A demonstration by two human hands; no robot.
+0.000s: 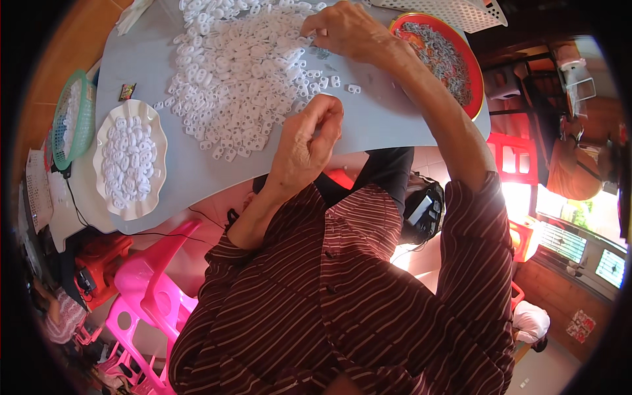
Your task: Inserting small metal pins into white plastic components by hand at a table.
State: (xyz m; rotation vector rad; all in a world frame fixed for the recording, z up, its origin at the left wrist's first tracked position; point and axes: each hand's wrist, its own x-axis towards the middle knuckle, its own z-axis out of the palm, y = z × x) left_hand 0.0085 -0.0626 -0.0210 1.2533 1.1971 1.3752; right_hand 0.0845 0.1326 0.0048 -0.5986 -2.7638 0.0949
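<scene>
White plastic pieces (243, 66), small and loop-shaped, lie heaped across the middle of the pale grey table (388, 118); that heap is what both hands work at.

Near: striped maroon shirt (342, 296) fills my lower view, sleeves pushed up. Pink plastic chair (155, 289) at lower left, partly under the table edge.

Left hand (306, 141) raised just above the near edge of the heap. Fingers curled in, fingertips (322, 112) pinched together. I take it something small sits in the pinch, but I cannot tell: the fingers cover it.

Right hand (345, 29) farther out, palm down at the heap's right edge. Fingers loosely bent, tips touching the pieces. Whether any piece is gripped, I cannot tell from here. Hands well apart.

A few loose pieces lie just right of the heap, near the right forearm.

Left side: scalloped white dish (105, 135) holding more white pieces; beyond it a green mesh basket (82, 122), contents hard to make out.

Far right: red round tray (475, 79) with grey bits, partly behind the right forearm. White perforated basket (461, 13) at the top, cut off by the picture's rim.
</scene>
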